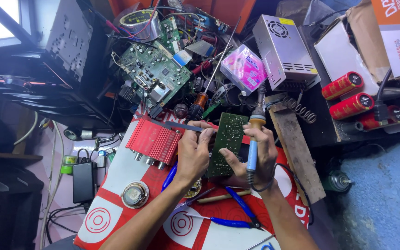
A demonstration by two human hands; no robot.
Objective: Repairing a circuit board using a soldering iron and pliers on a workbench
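My left hand pinches grey metal tweezers that point left over a red finned metal case. A green circuit board stands tilted between my hands, its solder side facing up. My right hand steadies the board's lower edge with the fingers and grips a soldering iron with a blue and orange handle, its tip pointing up and away. The iron's black cord loops off to the right of my wrist.
Blue-handled pliers and a round speaker lie on the red and white mat. A larger green board, tape roll, pink packet, metal power supply, red capacitors and a wooden block crowd the bench.
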